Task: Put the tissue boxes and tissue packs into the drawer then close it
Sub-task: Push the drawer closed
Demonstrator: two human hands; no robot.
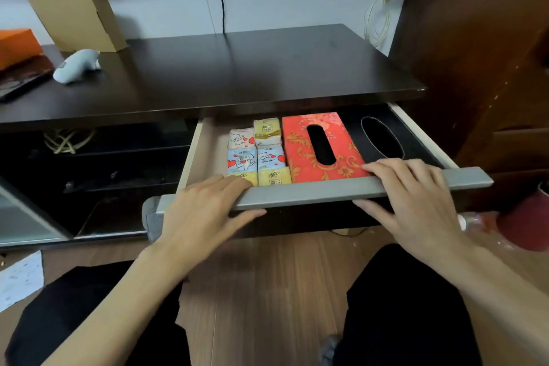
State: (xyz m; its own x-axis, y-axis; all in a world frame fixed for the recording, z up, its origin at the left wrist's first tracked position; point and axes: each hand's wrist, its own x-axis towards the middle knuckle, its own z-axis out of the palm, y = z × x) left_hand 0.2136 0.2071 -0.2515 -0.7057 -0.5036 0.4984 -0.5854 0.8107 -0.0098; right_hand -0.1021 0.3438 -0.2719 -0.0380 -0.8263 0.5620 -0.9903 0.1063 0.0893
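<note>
Drawer (323,192) stands pulled well out from under the dark tabletop (237,68); its grey front rail is taken by both hands; left hand (205,211) lies over the rail toward its left end, fingers (237,183) draped flat on top, thumb beneath the rail's front edge; right hand (416,196) does the same toward the right, fingers over the top, thumb below; both hands are thus closed loosely about the rail, holding nothing else

Contents appear complete: six small tissue packs (257,153) are set in two rows at the left part of the drawer, touching one another; red floral tissue box (322,147) lies flat just beside them; black tissue box (383,137) lies at the right, next to the red one, its oval slot upward; nothing of the kind is seen left on the tabletop, where only a cardboard box (74,9) and a pale soft toy (78,64) stand

Judged step: closing; packs are judged light and soft, boxes light and crushable, all low enough to clear the tabletop edge; the drawer is judged stiff and to run on slides; an even push at both ends of the rail is advised, with the fingertips lifted off the top before the gap shuts, or they may be pinched
</note>
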